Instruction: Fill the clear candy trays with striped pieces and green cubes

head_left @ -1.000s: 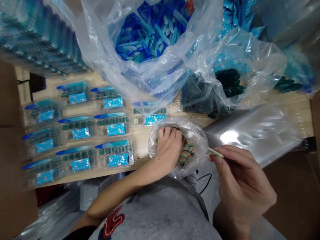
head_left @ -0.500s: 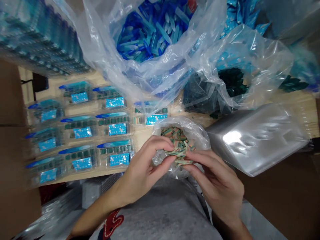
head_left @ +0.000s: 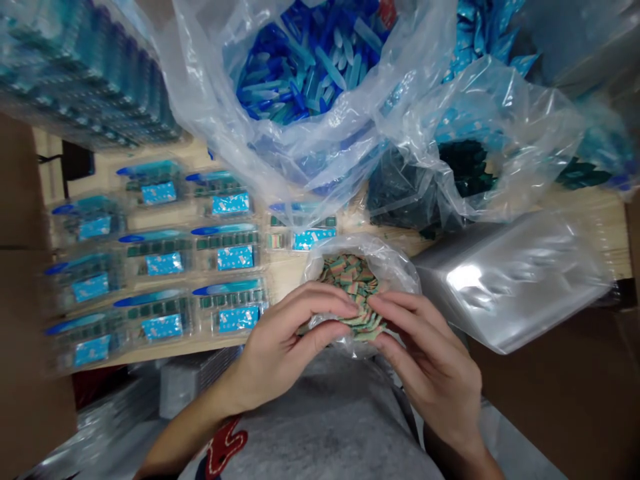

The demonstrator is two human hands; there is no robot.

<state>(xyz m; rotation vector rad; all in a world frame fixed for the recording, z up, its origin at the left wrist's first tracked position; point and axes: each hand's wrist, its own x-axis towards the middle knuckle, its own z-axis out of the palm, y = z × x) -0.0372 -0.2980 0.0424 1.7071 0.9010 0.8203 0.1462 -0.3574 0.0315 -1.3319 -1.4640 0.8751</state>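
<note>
A small clear plastic bag point(head_left: 400, 263) stands open at the table's front edge, filled with small flat striped pieces point(head_left: 347, 272) in green and orange-pink. Over its mouth, a short row of these pieces point(head_left: 367, 323) is gathered between my hands. My left hand point(head_left: 287, 347) closes thumb and fingers on the row's left end. On the opposite end, the fingertips and thumb of my right hand point(head_left: 435, 367) grip it. Just beyond the bag lies a clear blister pack point(head_left: 303, 227) containing a blue stick, dark green pieces, striped pieces and a blue patterned packet.
More filled blister packs point(head_left: 235, 257) lie in rows at left, below a tall stack of packs point(head_left: 100, 73). A large bag point(head_left: 300, 143) of blue sticks stands at the back. Right of it are a bag of dark green pieces point(head_left: 465, 163) and clear plastic sheets point(head_left: 525, 280).
The striped pieces between my hands have gone from a loose, uneven bunch to a more even row. Both hands have shifted only slightly.
</note>
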